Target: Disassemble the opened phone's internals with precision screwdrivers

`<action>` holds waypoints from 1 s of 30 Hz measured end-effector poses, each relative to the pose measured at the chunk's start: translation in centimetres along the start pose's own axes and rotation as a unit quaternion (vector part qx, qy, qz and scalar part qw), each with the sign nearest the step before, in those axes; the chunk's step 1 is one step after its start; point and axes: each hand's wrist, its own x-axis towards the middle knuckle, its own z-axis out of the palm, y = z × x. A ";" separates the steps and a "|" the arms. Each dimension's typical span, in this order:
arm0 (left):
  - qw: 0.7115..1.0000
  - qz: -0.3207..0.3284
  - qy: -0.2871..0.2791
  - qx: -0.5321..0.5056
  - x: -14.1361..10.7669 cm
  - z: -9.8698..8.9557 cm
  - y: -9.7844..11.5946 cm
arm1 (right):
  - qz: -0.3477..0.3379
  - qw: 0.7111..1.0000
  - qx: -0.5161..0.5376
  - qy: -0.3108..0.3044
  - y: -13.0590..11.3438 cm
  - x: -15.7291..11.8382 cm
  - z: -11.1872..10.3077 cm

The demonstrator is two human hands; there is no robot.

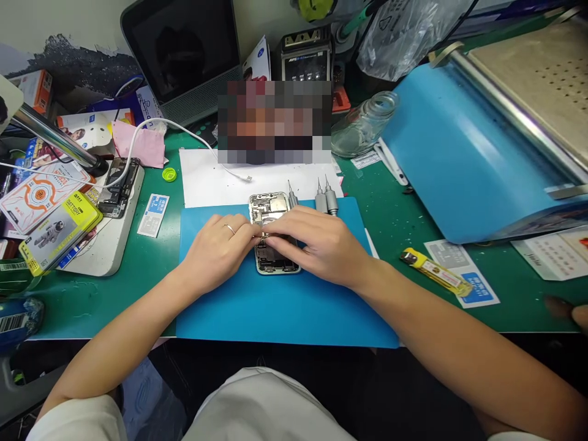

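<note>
An opened smartphone (pixel 276 264) lies on a blue mat (pixel 285 315), its inner boards and parts bare. My left hand (pixel 223 248) reaches over the phone's left edge, fingers curled and pressed together. From the other side my right hand (pixel 316 242) comes in with thumb and forefinger drawn close. Both sets of fingertips meet over the middle of the phone, and whatever is pinched there is too small to make out. Just behind my right hand stand precision screwdrivers (pixel 326 199), tips up, with another screwdriver (pixel 293 197) beside the phone's top.
White paper (pixel 202 184) lies behind the mat, a white cable (pixel 184 127) trailing onto it. Left are another opened phone (pixel 120 190) and boxes (pixel 64 229). Right are a glass jar (pixel 362 128), a yellow cutter (pixel 434 272) and a blue sheet (pixel 441 153). A person's fingertip (pixel 579 315) shows far right.
</note>
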 end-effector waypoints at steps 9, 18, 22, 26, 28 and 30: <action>0.999 -0.012 -0.043 0.004 -0.1 -0.1 0.2 | -0.006 1.000 -0.006 -0.006 -0.1 -0.1 0.0; 0.996 -0.018 -0.083 -0.004 -0.3 -0.2 0.2 | -0.005 1.000 -0.001 -0.019 0.0 -0.5 0.0; 0.996 -0.012 -0.087 -0.002 -0.3 -0.1 0.3 | -0.003 1.000 0.000 -0.026 -0.1 -0.5 0.0; 0.996 -0.001 -0.085 -0.002 -0.3 -0.1 0.3 | -0.003 0.999 0.004 -0.036 -0.1 -0.6 -0.1; 0.996 0.002 -0.087 -0.008 -0.3 -0.1 0.2 | 0.000 0.999 0.004 -0.042 0.0 -0.7 -0.1; 0.995 0.003 -0.096 -0.015 -0.3 -0.2 0.2 | 0.003 0.999 0.004 -0.053 0.0 -0.8 -0.1</action>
